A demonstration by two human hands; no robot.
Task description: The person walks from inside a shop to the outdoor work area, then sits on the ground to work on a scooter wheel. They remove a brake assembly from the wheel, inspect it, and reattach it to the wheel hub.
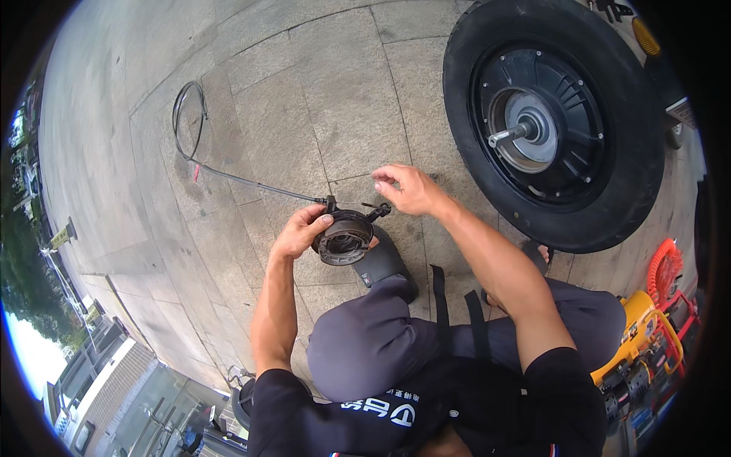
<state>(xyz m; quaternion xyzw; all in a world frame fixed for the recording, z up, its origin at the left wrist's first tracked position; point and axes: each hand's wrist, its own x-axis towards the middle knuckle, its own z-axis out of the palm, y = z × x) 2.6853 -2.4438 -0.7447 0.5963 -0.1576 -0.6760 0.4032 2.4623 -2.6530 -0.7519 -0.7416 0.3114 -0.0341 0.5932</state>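
A round, dark drum brake plate (pixel 344 240) with brake shoes is held up in front of my knee. My left hand (pixel 298 231) is closed round its left side, thumb on top. From its upper edge a black brake cable (pixel 259 185) runs left and ends in a loop on the paving. A small lever arm (pixel 378 212) sticks out at the plate's upper right. Just above that lever is my right hand (pixel 411 190), its fingers bent and drawn toward the thumb. Whatever may lie between those fingertips is too small to make out.
To the right stands a large wheel (pixel 647 179) with a black tyre and a protruding axle (pixel 512 135). Lower right are a yellow and red machine (pixel 636 335) and a coiled orange hose (pixel 665 266). Stone paving (pixel 289 99) spreads beneath. A red tag (pixel 196 173) hangs on the cable.
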